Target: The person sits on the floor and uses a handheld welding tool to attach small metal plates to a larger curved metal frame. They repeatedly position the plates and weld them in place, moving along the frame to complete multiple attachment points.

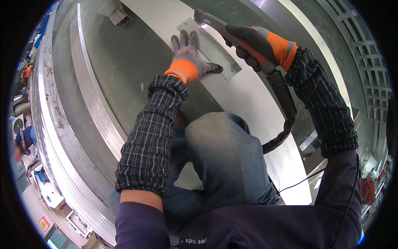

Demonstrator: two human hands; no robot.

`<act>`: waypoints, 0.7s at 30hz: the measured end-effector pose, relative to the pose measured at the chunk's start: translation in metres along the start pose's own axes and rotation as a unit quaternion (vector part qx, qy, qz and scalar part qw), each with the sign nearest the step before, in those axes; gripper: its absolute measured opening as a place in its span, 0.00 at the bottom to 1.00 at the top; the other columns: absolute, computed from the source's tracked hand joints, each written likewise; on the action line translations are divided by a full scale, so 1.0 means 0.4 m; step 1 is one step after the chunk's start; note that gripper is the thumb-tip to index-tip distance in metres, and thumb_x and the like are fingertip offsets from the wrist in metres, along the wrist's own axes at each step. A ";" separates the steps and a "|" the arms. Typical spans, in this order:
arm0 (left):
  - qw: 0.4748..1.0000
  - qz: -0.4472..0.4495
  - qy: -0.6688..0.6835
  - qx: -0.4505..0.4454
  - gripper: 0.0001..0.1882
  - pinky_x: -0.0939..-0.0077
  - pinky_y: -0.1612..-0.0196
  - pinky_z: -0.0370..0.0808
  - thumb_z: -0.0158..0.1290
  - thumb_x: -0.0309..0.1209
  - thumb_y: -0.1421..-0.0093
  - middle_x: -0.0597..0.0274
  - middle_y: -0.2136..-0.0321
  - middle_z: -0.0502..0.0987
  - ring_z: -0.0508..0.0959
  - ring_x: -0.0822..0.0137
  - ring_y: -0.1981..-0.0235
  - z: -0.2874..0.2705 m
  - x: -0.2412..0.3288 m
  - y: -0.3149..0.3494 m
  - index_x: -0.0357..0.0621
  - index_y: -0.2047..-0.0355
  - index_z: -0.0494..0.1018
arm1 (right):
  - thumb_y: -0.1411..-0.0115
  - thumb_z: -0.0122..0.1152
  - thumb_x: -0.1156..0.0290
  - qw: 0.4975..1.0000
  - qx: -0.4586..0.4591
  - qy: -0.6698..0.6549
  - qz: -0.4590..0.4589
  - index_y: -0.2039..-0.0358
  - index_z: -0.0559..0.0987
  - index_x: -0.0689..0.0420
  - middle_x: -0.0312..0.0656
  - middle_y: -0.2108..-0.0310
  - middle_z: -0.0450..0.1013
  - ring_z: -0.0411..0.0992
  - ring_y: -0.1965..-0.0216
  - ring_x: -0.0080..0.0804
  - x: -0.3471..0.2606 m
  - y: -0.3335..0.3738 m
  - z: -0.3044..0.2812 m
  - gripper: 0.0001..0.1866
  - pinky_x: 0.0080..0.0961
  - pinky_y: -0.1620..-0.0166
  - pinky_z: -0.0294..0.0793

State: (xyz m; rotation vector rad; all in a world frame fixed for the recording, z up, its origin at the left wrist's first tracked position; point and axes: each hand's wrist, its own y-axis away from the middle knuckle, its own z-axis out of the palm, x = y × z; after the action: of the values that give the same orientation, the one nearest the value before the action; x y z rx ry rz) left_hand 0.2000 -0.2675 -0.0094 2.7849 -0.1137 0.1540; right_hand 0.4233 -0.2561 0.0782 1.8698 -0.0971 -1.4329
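Observation:
My left hand [186, 58], in a grey and orange glove, lies flat with fingers spread. Its fingers and thumb rest on a thin rectangular metal plate [226, 56], which lies across a long pale strip [244, 91]. Wrapped round the red and dark grey body of a long handheld tool [219, 27] is my right hand [259, 43], gloved alike. A thick black ribbed hose runs from the tool's rear toward my knee. The slim head of the tool is at the plate's far end, where a small bright light shows; any contact is unclear.
Long metal profiles [83, 70] run along the left. A grey bracket-like piece [116, 14] lies on the floor at the far left. Slatted metal racking [369, 62] stands at the right. A person [25, 139] is at the far left edge, near a white table [47, 189].

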 end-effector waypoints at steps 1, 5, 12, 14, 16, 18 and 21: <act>1.000 -0.001 0.000 -0.001 0.78 0.53 0.23 0.45 0.70 0.70 0.64 0.40 0.25 0.40 0.37 0.34 0.25 0.000 0.000 0.000 0.42 0.24 0.41 | 0.32 0.50 0.39 1.000 0.001 0.002 -0.003 0.55 0.77 0.56 0.30 0.80 0.68 0.67 0.85 0.17 0.001 0.002 0.001 0.29 0.20 0.81 0.73; 1.000 0.009 -0.002 0.003 0.78 0.53 0.23 0.45 0.70 0.70 0.65 0.39 0.25 0.40 0.37 0.33 0.25 0.001 -0.006 -0.005 0.42 0.24 0.42 | 0.31 0.49 0.40 1.000 0.000 -0.010 -0.007 0.55 0.77 0.55 0.29 0.80 0.67 0.65 0.85 0.17 0.009 0.006 0.001 0.28 0.19 0.82 0.71; 1.000 0.003 0.024 0.000 0.79 0.53 0.23 0.45 0.71 0.69 0.66 0.38 0.25 0.40 0.37 0.33 0.25 -0.003 0.001 0.002 0.41 0.25 0.42 | 0.36 0.55 0.36 0.999 -0.028 -0.022 -0.004 0.55 0.75 0.62 0.38 0.76 0.71 0.70 0.83 0.23 0.031 0.000 -0.023 0.35 0.27 0.81 0.75; 0.999 -0.001 0.032 -0.001 0.79 0.52 0.23 0.46 0.72 0.69 0.66 0.38 0.25 0.40 0.36 0.33 0.25 -0.003 0.000 0.004 0.42 0.25 0.42 | 0.32 0.49 0.41 1.000 -0.009 -0.026 0.011 0.56 0.76 0.57 0.32 0.79 0.68 0.66 0.85 0.19 0.029 0.019 -0.009 0.28 0.22 0.82 0.71; 1.000 -0.006 0.018 0.003 0.79 0.52 0.23 0.45 0.72 0.68 0.67 0.39 0.25 0.40 0.36 0.33 0.25 0.003 -0.013 0.000 0.42 0.25 0.42 | 0.30 0.47 0.43 0.999 -0.007 -0.033 0.015 0.56 0.76 0.54 0.29 0.80 0.66 0.63 0.87 0.17 0.026 0.024 0.004 0.26 0.19 0.83 0.69; 0.999 0.002 0.043 0.009 0.79 0.52 0.23 0.45 0.73 0.68 0.68 0.39 0.25 0.40 0.35 0.33 0.25 0.006 -0.011 0.005 0.42 0.25 0.43 | 0.30 0.47 0.43 0.999 -0.013 -0.040 0.010 0.56 0.76 0.55 0.29 0.79 0.66 0.63 0.86 0.17 0.025 0.031 0.001 0.26 0.19 0.83 0.69; 0.999 0.007 0.049 0.010 0.79 0.51 0.23 0.45 0.73 0.68 0.68 0.39 0.25 0.40 0.35 0.33 0.25 0.011 -0.005 -0.002 0.42 0.25 0.43 | 0.33 0.52 0.40 0.998 -0.049 -0.045 -0.009 0.55 0.75 0.61 0.34 0.77 0.70 0.69 0.82 0.21 0.026 0.033 -0.035 0.32 0.22 0.80 0.75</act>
State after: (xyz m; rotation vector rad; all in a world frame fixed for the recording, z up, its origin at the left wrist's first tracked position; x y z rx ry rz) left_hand 0.1985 -0.2680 -0.0141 2.7901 -0.1069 0.2967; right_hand 0.4441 -0.2632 0.0788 1.7313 -0.0522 -1.5062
